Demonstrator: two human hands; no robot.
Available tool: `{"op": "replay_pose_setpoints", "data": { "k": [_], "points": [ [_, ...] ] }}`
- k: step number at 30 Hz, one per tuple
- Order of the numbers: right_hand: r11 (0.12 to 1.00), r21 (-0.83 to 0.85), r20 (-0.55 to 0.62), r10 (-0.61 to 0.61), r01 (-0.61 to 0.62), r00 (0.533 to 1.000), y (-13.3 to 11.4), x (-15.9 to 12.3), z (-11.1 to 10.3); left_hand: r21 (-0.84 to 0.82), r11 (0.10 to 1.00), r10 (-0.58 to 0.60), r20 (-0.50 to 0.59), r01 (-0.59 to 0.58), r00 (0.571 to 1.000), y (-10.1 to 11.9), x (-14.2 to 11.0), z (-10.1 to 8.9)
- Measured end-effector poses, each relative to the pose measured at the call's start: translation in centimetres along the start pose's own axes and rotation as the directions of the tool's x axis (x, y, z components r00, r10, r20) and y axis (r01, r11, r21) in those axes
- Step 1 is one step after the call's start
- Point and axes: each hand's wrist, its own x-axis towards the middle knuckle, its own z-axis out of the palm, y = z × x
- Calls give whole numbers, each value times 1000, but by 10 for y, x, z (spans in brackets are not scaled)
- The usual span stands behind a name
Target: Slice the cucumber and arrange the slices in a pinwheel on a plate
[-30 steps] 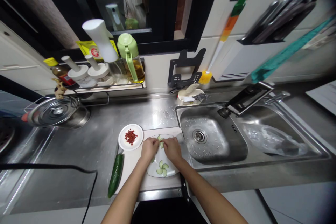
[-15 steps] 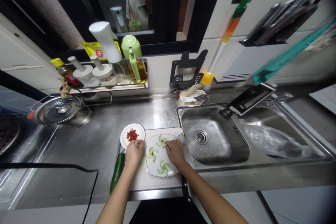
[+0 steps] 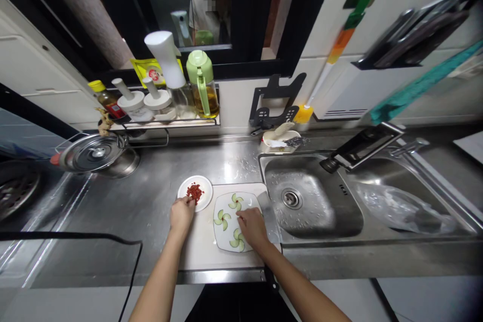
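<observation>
My left hand (image 3: 181,217) is at the near edge of a small round white dish (image 3: 207,202), its fingers pinched by the small red pieces (image 3: 194,192). Whatever is in that pinch is too small to make out. Over the right part of a squarish white plate (image 3: 226,246) is my right hand (image 3: 252,226), fingertips closed together; any thing between them is hidden. Green-edged cucumber slices (image 3: 222,219) lie on the plate in three pinwheels, at least two with a red dot in the middle. Beneath the plate is a pale cutting board (image 3: 202,256).
A knife's black handle (image 3: 270,277) juts past the counter's front edge beside my right forearm. The sink (image 3: 313,196) adjoins the board on the right. A lidded pot (image 3: 98,153) and a rack of bottles (image 3: 204,85) stand at the back left. A black cable (image 3: 94,237) crosses the left side.
My left hand has moved from beside the square plate to the red pieces in the dish. My right hand has shifted slightly toward me, off the far pinwheel. The whole cucumber is now out of sight.
</observation>
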Motion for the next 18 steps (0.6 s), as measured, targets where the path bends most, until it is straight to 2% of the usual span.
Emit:
{"op": "replay_pose_setpoints", "data": {
  "k": [10, 15, 18],
  "points": [
    [1000, 24, -25, 11, -11, 1000, 0, -6, 0, 35, 999, -23, 11, 23, 1000, 0, 3, -1],
    [999, 42, -33, 16, -14, 999, 3, -9, -1, -91, 995, -51, -29, 48, 998, -5, -4, -8],
    [997, 66, -65, 33, -28, 997, 8, -11, -1, -216, 975, -51, -10, 47, 999, 3, -13, -11]
  ]
}}
